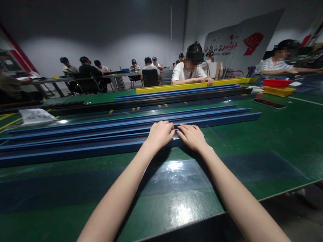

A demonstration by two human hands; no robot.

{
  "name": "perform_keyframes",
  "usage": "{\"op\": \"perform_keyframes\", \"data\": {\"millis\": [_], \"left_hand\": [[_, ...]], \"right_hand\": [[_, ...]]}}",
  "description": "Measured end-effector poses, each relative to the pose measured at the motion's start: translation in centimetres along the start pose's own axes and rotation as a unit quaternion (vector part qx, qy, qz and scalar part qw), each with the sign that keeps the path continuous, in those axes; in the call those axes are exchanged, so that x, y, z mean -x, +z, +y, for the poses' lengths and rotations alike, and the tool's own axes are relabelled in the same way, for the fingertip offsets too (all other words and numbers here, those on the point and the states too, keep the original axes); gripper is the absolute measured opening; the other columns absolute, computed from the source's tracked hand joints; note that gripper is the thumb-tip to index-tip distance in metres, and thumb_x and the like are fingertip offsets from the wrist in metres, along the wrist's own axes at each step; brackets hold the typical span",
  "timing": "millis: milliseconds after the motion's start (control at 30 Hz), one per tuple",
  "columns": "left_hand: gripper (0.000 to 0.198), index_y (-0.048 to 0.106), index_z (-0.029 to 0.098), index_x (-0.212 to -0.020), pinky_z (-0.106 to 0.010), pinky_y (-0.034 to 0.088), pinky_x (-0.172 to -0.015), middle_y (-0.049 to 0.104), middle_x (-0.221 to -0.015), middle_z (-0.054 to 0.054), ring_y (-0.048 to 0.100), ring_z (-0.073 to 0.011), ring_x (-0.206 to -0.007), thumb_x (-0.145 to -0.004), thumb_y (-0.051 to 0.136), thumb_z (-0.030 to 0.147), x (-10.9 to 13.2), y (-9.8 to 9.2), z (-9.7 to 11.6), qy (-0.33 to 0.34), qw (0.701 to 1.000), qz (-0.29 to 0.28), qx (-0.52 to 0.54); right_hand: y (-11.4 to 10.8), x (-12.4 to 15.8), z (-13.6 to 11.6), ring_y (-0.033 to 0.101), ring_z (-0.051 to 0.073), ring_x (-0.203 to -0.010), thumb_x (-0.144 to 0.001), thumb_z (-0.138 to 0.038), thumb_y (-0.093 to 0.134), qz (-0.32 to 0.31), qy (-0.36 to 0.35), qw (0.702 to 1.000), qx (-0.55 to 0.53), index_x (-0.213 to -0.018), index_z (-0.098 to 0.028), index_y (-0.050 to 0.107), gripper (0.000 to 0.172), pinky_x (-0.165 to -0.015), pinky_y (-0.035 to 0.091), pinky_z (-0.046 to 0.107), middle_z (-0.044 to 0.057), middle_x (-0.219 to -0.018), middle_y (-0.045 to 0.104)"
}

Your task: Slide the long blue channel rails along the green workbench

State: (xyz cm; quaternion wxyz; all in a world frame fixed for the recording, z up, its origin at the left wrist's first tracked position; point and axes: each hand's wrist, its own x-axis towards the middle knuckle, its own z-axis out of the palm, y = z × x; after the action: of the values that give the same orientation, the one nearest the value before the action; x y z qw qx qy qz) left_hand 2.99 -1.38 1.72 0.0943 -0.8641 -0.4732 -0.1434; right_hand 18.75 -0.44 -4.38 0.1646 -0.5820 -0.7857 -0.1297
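Note:
A long blue channel strip point(67, 154) lies across the green table, its right end beneath my hands. My left hand point(160, 134) is closed over the strip near that end, fingers curled to its far side. Close beside it, my right hand point(192, 137) also grips the strip, with its fingers bent over the top. A small gap separates the two hands, and a bright glint shows on the strip there. Just beyond lies another blue channel strip point(230, 119), parallel to the first. My fingertips are partly hidden.
A see-through plastic sheet point(79, 186) lies along the near part of the green table point(306, 137). Farther off are dark strips point(154, 100), a yellow strip point(232, 81), a phone point(268, 103) and a yellow tray point(280, 91). A co-worker point(188, 72) leans over the far side.

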Motion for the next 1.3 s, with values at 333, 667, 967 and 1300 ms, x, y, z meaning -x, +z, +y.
{"op": "perform_keyframes", "data": {"millis": [333, 667, 967, 1300], "left_hand": [[0.028, 0.064, 0.019, -0.090, -0.031, 0.045, -0.073, 0.063, -0.096, -0.007, 0.058, -0.0220, -0.090, -0.084, 0.040, 0.031, 0.4, 0.1, 0.6, 0.025, 0.997, -0.066, -0.025], [0.035, 0.058, 0.019, -0.111, -0.036, 0.042, -0.086, 0.057, -0.115, -0.009, 0.053, -0.0242, -0.104, -0.085, 0.043, 0.036, 0.5, 0.7, 0.6, 0.026, 0.994, -0.101, -0.019], [0.055, 0.026, 0.018, -0.137, -0.045, 0.022, -0.104, 0.025, -0.143, -0.012, 0.021, -0.0265, -0.132, -0.090, 0.025, 0.047, 0.4, 2.6, -0.2, -0.026, 0.981, -0.190, 0.030], [0.054, 0.031, 0.017, -0.135, -0.041, 0.024, -0.103, 0.029, -0.142, -0.012, 0.025, -0.0238, -0.131, -0.090, 0.026, 0.047, 0.2, 3.0, -0.7, -0.013, 0.986, -0.159, 0.044]], "right_hand": [[-0.6, 0.0, 1.4, 0.052, 0.019, -0.096, -0.091, -0.037, 0.027, -0.015, 0.064, 0.998, 0.023, -0.105, -0.021, 0.059, 0.038, -0.082, 0.031, 0.031, 0.006, -0.106, 0.061], [-0.7, 0.1, 2.9, 0.053, 0.020, -0.093, -0.089, -0.037, 0.030, -0.014, 0.142, 0.990, 0.009, -0.098, -0.019, 0.061, 0.037, -0.078, 0.032, 0.032, 0.008, -0.101, 0.063], [-1.4, 0.3, 1.5, 0.051, 0.020, -0.097, -0.084, -0.027, 0.040, 0.101, 0.083, 0.991, 0.015, -0.095, -0.016, 0.059, 0.025, -0.086, 0.028, 0.032, 0.008, -0.102, 0.062], [-2.2, 0.2, -1.3, 0.056, 0.018, -0.091, -0.087, -0.029, 0.033, -0.005, 0.030, 1.000, 0.001, -0.095, -0.020, 0.061, 0.030, -0.074, 0.037, 0.026, 0.006, -0.098, 0.065]]}}
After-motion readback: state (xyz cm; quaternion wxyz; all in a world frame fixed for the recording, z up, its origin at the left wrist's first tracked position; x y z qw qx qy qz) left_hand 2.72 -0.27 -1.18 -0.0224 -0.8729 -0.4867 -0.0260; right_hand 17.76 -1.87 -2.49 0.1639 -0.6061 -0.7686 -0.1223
